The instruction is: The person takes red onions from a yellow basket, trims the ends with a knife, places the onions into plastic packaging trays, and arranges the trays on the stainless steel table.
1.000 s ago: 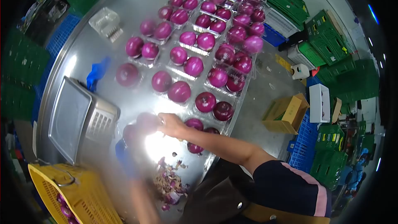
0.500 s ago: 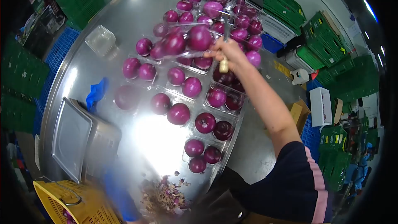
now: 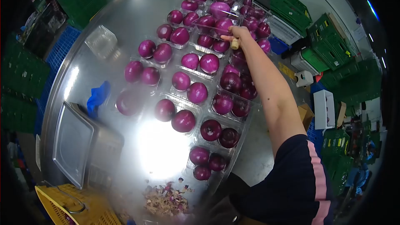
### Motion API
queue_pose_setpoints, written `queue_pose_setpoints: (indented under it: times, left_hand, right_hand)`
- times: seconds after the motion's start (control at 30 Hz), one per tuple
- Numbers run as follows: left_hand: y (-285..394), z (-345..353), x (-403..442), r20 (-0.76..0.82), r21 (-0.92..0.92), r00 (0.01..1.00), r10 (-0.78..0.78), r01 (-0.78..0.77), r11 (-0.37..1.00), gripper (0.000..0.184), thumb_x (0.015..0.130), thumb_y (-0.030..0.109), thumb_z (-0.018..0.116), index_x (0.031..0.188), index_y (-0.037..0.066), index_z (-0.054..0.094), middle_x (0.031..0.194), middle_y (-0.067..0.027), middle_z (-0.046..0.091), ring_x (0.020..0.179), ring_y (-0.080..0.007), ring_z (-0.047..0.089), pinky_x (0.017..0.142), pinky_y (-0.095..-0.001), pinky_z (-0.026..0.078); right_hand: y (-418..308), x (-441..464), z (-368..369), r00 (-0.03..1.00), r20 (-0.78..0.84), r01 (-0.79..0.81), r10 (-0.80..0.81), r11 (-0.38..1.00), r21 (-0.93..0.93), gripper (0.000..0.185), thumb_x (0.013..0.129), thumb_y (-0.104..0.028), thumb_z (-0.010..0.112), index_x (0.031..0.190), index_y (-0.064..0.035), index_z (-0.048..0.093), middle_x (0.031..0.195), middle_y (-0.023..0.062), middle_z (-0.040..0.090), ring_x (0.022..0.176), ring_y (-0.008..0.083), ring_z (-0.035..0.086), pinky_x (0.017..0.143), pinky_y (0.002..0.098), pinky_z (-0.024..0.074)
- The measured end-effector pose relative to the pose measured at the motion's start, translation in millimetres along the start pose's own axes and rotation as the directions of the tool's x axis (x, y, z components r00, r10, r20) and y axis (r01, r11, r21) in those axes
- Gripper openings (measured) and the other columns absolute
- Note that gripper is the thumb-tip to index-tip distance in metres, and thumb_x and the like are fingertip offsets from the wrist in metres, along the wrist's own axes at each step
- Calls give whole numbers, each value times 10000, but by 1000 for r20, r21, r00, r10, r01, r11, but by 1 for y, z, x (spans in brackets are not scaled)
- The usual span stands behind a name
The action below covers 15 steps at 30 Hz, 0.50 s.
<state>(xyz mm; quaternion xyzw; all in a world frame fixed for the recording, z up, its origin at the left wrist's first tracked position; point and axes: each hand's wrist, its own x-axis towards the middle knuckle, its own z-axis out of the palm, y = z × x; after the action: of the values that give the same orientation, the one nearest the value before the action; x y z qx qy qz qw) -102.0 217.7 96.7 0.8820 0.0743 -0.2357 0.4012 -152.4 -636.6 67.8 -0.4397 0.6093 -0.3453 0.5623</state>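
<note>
My bare right hand (image 3: 238,35) reaches to the far part of the steel table. It is closed around a knife, whose pale handle end (image 3: 235,43) sticks out below the fingers; the blade is hidden now. The fingers also grip the edge of a clear plastic tray (image 3: 212,33) with two red onions (image 3: 223,24) in it, among other filled trays. Rows of similar trays, mostly with pairs of red onions (image 3: 197,93), run toward me. My left hand does not show; only a small blue patch (image 3: 130,222) appears at the bottom edge.
An upturned-looking steel tub (image 3: 96,141), a blue glove-like piece (image 3: 98,94) and an unfilled clear tray (image 3: 101,41) are at the left. Onion skins and roots (image 3: 166,200) lie near me by a yellow crate (image 3: 75,204). Green crates (image 3: 323,37) stand beyond the table's right.
My right hand has moved farther away and slightly right, carrying the tray of two onions to the far rows. A blurred blue shape at lower left has almost left the view.
</note>
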Motion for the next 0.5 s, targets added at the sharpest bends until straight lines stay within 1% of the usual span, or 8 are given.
queue_pose_setpoints:
  times: [0.07,0.17,0.2,0.3,0.37,0.4,0.43,0.5]
  left_hand:
    - [-11,-7,-20,64,333,996,65,-83,939,548,903,154,573,1387,-66,440,1392,-231,505,1231,-334,525,1026,-396,430]
    - [-74,-11,-33,252,873,946,203,-312,375,559,936,226,562,1394,-64,426,1399,-257,483,1215,-393,527,1030,-419,420]
    - [-64,-11,-34,360,737,915,180,-398,546,529,954,273,538,1396,-7,453,1333,-277,526,1195,-428,523,1018,-452,418]
    - [-88,-6,-34,438,633,899,-2,-307,710,481,961,283,525,1383,55,490,1246,-280,579,1144,-420,556,979,-461,438]
    - [-78,-1,-36,447,769,875,-185,-270,579,453,966,256,510,1383,80,500,1201,-289,595,1082,-417,582,948,-472,449]
    - [-81,-2,-43,433,712,899,-68,-294,638,467,970,295,510,1392,95,494,1189,-296,599,1085,-411,591,943,-472,450]
    - [-119,2,-29,377,802,906,-191,-216,557,526,861,204,614,1358,49,537,1220,-172,618,970,-251,642,779,-355,519]
    - [-89,4,-50,381,671,924,43,-307,675,508,909,348,601,1335,76,546,1035,-223,656,915,-380,639,795,-476,506]
  right_hand:
    - [-27,-49,-12,996,75,77,-47,873,-481,261,854,-29,541,1041,153,530,916,209,679,795,325,729,561,406,584]
    - [-20,-77,-16,747,157,427,-646,285,-858,295,830,-93,597,1029,121,554,959,282,673,910,392,692,759,454,562]
    - [-17,-85,-15,716,238,506,-656,254,-824,290,804,-144,629,994,71,589,988,313,656,979,452,638,889,488,508]
    - [-1,-84,-17,727,357,553,-587,193,-810,290,800,-146,624,1019,41,591,995,287,664,974,427,650,871,478,517]
    - [2,-106,-13,731,392,622,-558,312,-718,357,813,-165,645,1113,26,607,1027,240,677,963,378,668,854,443,516]
    - [3,-135,-11,709,450,689,-543,398,-606,375,817,-168,652,1137,22,609,1027,231,680,925,363,682,833,430,521]
    - [12,-163,-6,681,516,732,-519,489,-475,393,820,-172,658,1160,18,611,1027,221,683,888,349,695,811,417,526]
    - [37,-207,-4,561,643,822,-521,444,-357,379,843,-172,658,1174,8,618,993,165,690,670,242,665,670,357,518]
